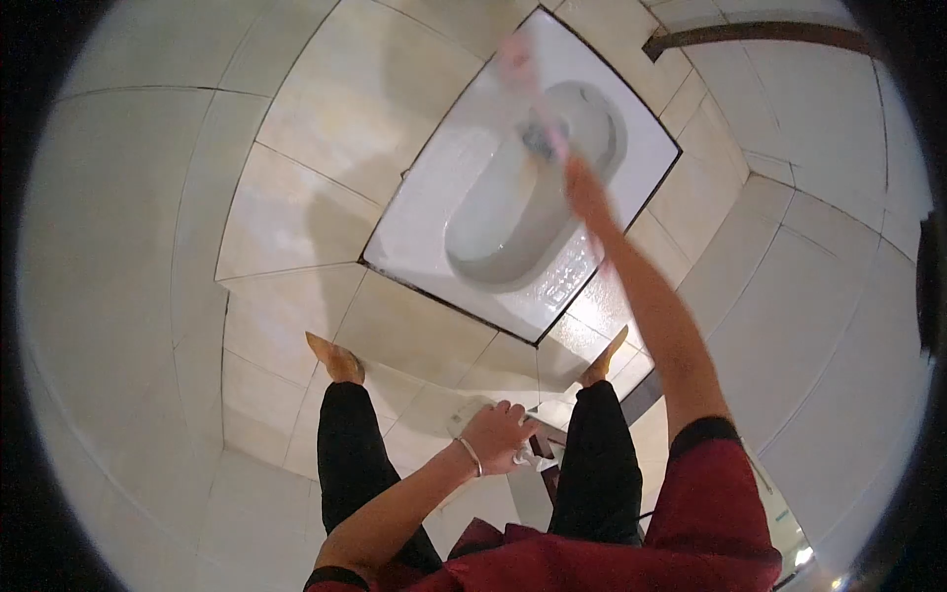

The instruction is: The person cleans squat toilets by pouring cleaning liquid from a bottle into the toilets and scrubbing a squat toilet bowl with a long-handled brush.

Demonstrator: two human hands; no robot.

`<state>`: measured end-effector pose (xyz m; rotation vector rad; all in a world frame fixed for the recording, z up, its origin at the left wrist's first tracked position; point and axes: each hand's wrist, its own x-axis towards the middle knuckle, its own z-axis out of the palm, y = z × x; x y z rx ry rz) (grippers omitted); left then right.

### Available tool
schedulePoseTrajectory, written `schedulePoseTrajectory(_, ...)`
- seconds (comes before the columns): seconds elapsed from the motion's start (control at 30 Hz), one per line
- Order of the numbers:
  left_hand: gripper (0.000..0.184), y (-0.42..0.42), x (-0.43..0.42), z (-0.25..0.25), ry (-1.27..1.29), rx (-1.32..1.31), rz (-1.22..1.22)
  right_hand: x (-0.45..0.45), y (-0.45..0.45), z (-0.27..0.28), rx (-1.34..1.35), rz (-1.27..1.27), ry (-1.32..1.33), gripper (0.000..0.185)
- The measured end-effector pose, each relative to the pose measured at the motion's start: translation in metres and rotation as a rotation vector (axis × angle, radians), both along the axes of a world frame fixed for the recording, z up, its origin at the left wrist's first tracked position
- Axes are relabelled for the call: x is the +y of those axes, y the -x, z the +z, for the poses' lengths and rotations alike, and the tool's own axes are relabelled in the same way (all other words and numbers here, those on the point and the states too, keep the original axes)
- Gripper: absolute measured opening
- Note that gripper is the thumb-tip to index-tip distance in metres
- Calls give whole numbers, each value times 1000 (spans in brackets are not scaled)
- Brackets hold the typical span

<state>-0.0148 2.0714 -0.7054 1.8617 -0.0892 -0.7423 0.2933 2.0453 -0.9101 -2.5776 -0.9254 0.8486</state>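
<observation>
A white squat toilet (424,202) is set in a tiled surround. Over its right side, my right hand (587,192) is closed around a pinkish brush (554,138), smeared by motion; its blurred pink end reaches toward the toilet's far edge. Grey-brown matter shows in the bowl below the brush. My left hand (498,434), with a bracelet at the wrist, is low between my knees. Its fingers are bent over a pale, partly hidden object (531,458), which I cannot make out.
My bare feet stand on the tiles (414,316) at the near side of the toilet, left and right. Tiled walls (128,247) curve up on both sides. A brown bar (760,37) runs along the upper right. The near right floor tiles look wet.
</observation>
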Motion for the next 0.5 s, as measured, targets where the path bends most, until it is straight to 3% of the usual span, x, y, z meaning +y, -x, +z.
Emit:
schedulePoseTrajectory(0.07,40,4,-3,-4,-14,-9,5,13,-73,-16,-141,-44,123,39)
schedulePoseTrajectory(0.13,40,7,-4,-3,-25,-26,20,-45,-105,-7,-227,-147,-59,37)
schedulePoseTrajectory(0.17,40,7,-3,-1,-30,-49,45,-64,-91,27,-154,-267,236,37)
schedulePoseTrajectory(0.23,40,4,-3,2,-35,-85,83,-128,-47,45,-27,-374,336,41)
schedulePoseTrajectory(0.27,40,5,-3,3,-29,-73,76,-195,-23,17,-178,-98,198,41)
schedulePoseTrajectory(0.3,39,4,-2,2,-27,-59,68,-199,0,33,-45,57,473,40)
schedulePoseTrajectory(0.33,39,0,0,0,-33,-65,66,-171,28,64,48,-5,327,39)
schedulePoseTrajectory(0.4,38,0,2,2,-42,-33,42,-125,51,65,188,-78,152,40)
schedulePoseTrajectory(0.47,39,8,-5,-3,-44,-40,53,-50,46,61,675,-670,165,34)
schedulePoseTrajectory(0.5,39,10,-6,-7,-44,-50,75,-40,35,23,573,-532,62,32)
